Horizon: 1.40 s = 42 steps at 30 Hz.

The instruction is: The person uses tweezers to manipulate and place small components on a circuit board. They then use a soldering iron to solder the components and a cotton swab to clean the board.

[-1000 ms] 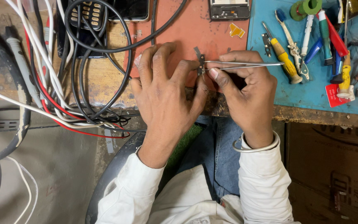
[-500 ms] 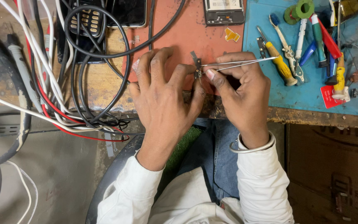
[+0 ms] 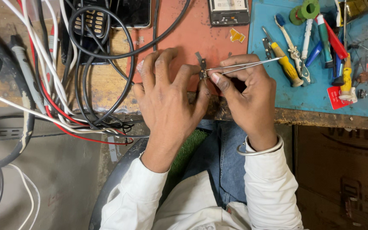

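I see a small dark circuit part [image 3: 202, 70] standing upright over the reddish-orange mat [image 3: 179, 38], at the desk's near edge. My left hand [image 3: 167, 100] pinches it, fingers fanned flat. My right hand [image 3: 245, 91] is closed around thin silver metal tweezers [image 3: 245, 66], whose tips touch the part. A yellow-handled screwdriver [image 3: 287, 64] lies just right on the blue mat [image 3: 311, 91]; black, white and red cables [image 3: 81, 64] loop to the left.

Counting what I'm seeing on the bench

I'm counting two hands, left [image 3: 167, 102] and right [image 3: 245, 96], one pair of tweezers [image 3: 245, 66], one small part [image 3: 202, 69], two green tape rolls [image 3: 305, 10].
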Available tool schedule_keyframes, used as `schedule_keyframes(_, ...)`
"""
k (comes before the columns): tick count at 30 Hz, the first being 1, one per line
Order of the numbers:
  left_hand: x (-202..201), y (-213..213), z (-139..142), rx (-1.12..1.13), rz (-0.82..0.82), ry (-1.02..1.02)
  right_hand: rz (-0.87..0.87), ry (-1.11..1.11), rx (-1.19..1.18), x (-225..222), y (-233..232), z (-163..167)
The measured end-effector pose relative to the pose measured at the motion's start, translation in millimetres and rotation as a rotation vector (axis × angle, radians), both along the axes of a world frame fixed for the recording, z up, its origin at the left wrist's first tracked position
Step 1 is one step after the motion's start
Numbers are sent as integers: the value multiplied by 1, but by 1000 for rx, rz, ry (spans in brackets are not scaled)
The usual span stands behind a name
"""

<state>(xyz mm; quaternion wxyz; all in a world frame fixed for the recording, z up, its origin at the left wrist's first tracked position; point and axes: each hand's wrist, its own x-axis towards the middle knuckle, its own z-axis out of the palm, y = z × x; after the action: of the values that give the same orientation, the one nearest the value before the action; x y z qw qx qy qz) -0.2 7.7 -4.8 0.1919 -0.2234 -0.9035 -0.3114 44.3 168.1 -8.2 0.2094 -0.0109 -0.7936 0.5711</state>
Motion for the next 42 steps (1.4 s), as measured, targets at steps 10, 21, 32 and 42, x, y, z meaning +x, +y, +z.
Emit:
schedule_keyframes(10, 0, 1, 0, -6, 4, 13, -23, -8, 4, -1, -1, 2)
schedule_keyframes(21, 1, 1, 1, 0, 0, -9, -22, -25, -20, -1, -1, 5)
schedule_keyframes(32, 0, 0, 2, -4, 1, 9, 0, 17, 51, 0, 0, 3)
schedule_keyframes(42, 0, -1, 0, -16, -4, 12, -42, -7, -17, -6, -3, 3)
